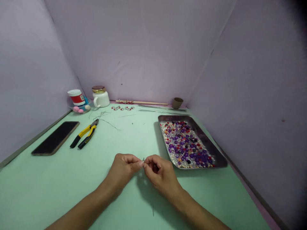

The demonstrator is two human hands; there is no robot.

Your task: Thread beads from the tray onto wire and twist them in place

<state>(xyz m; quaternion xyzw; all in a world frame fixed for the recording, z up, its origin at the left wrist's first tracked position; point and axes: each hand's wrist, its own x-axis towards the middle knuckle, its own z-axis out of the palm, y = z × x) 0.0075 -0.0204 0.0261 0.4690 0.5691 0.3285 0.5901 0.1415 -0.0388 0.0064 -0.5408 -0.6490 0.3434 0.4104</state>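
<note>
At lower centre of the frame, I see the left hand (123,169) and right hand (161,174) meet above the green worktop (72,172), each grip pinching what looks like a tiny wire piece (143,158). I judge it light, springy, easily bent; best held near its tip.

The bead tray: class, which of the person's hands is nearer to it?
Right. The right hand is just left of the bead tray's near end; the left hand is farther to its left.
</note>
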